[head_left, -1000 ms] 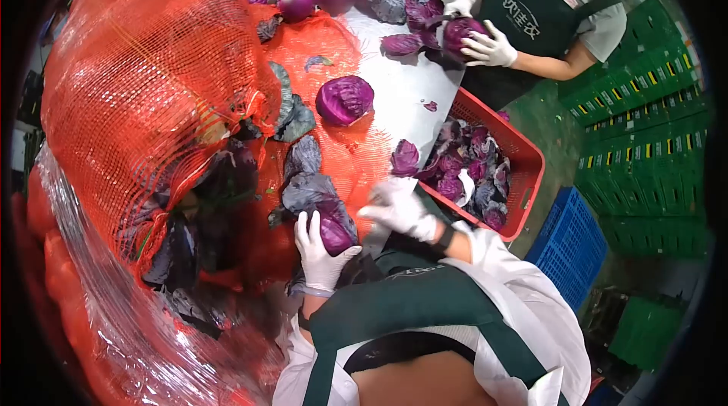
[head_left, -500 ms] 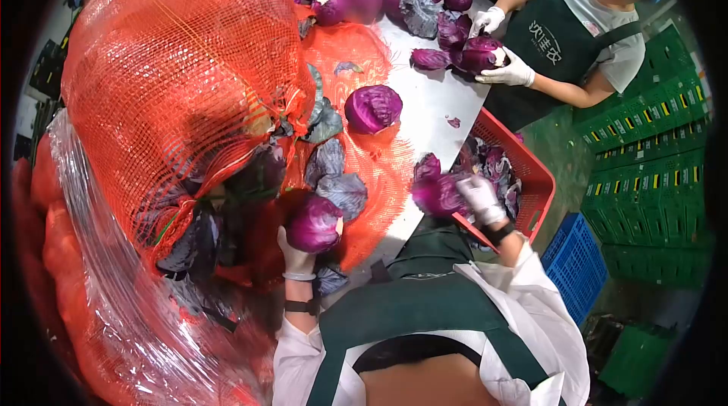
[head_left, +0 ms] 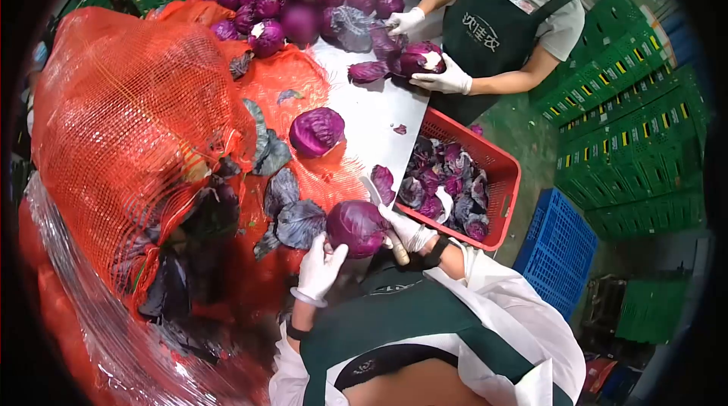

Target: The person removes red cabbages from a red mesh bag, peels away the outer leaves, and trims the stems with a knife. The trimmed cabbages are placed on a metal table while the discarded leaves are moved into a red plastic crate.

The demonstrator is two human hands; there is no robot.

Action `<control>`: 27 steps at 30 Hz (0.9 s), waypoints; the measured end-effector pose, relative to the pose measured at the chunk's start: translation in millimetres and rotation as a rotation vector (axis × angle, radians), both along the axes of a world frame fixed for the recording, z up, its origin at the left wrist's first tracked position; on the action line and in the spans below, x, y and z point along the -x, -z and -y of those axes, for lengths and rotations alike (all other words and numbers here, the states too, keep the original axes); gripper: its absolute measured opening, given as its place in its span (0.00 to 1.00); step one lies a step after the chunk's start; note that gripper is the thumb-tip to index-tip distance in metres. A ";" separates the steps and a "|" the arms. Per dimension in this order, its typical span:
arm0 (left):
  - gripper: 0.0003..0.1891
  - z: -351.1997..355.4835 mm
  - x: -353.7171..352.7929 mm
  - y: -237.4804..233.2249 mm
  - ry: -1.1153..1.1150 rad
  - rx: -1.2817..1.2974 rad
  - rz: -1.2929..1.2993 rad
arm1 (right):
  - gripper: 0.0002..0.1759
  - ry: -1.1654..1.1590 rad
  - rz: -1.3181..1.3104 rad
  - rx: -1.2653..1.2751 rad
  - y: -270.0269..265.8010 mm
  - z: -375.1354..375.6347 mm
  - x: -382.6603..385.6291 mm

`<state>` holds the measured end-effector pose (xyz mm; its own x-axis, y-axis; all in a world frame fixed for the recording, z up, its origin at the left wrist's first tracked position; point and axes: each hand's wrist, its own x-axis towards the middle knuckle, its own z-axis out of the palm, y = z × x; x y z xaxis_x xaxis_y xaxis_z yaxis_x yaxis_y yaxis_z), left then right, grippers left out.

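A red cabbage [head_left: 356, 228] is between my hands, close to my apron. My left hand [head_left: 319, 269], in a white glove, grips it from the lower left with fingers closed against it. From the right, my gloved right hand [head_left: 410, 230] closes around a knife [head_left: 400, 249]; its pale handle shows below the hand and its blade points up past the cabbage. A loose purple leaf [head_left: 383, 184] lies just beyond the blade. Left of the cabbage are dull outer leaves [head_left: 300, 222]. Another whole cabbage [head_left: 317, 131] rests farther off on orange netting.
A red crate [head_left: 509, 201] of trimmed leaves stands right of the white table [head_left: 379, 122]. A large orange mesh sack [head_left: 136, 125] fills the left. Across the table a co-worker [head_left: 485, 34] holds a cabbage. Several cabbages [head_left: 265, 37] are piled behind; blue [head_left: 557, 235] and green crates [head_left: 622, 141] stand right.
My right hand has come left from beside the red crate to the cabbage. My left hand has brought its cabbage rightward to meet it. The view has shifted, showing more of the crate.
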<state>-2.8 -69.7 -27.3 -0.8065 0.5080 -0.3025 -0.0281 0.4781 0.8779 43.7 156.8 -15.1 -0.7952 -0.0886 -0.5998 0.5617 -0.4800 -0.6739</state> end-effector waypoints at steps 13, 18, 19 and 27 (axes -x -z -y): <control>0.53 -19.0 7.1 9.6 0.002 -0.011 -0.384 | 0.24 -0.329 -0.025 -0.209 16.2 -2.7 -2.4; 0.48 -25.8 24.7 19.1 -0.187 0.000 -0.215 | 0.27 -0.193 -0.761 -1.271 38.3 -0.8 10.9; 0.48 -27.3 26.1 24.8 -0.177 0.022 -0.308 | 0.28 -0.206 -0.737 -1.300 36.2 4.1 12.7; 0.54 -41.9 29.4 17.1 -0.091 0.064 -0.359 | 0.31 -0.352 -0.528 -1.276 8.0 23.8 37.9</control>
<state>-32.2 -27.9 -44.4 -0.9078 0.4190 -0.0207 0.2318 0.5420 0.8078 5.8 133.0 -23.1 -0.9972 0.0412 -0.0624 0.0730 0.7147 -0.6956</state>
